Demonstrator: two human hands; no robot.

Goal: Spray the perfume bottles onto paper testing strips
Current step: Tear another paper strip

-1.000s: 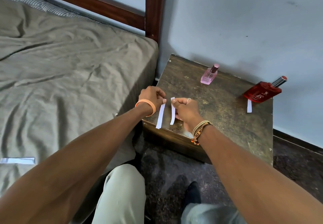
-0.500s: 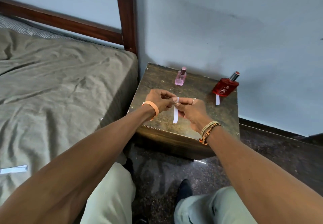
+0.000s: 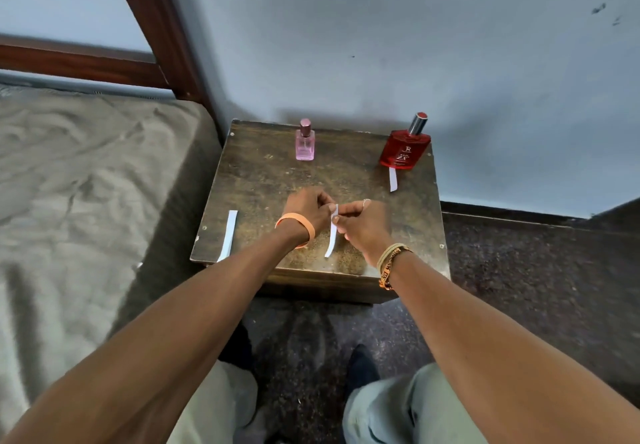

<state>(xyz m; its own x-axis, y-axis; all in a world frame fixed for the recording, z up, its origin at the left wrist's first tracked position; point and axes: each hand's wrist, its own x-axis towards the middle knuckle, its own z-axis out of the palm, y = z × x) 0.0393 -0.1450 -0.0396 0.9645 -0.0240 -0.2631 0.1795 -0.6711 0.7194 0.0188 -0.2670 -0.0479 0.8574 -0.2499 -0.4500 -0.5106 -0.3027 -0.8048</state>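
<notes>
A small pink perfume bottle [image 3: 305, 141] stands upright at the back of the wooden side table [image 3: 263, 180]. A larger red perfume bottle [image 3: 404, 147] stands at the back right, with a white paper strip [image 3: 392, 179] lying in front of it. My left hand [image 3: 306, 208] and my right hand [image 3: 363, 223] meet over the table's middle. Both pinch the top of one hanging white paper strip [image 3: 332, 235]. Another strip [image 3: 228, 235] lies flat near the table's left edge.
A bed with a grey-green sheet [image 3: 86, 180] and a dark wooden frame post [image 3: 156, 27] borders the table on the left. A pale blue wall [image 3: 415, 45] rises right behind the table. Dark speckled floor [image 3: 519, 270] lies to the right. My knees are below.
The view has swung left to face the table squarely. One of the strips that were between my hands now lies flat at the table's left edge; both hands still pinch the other.
</notes>
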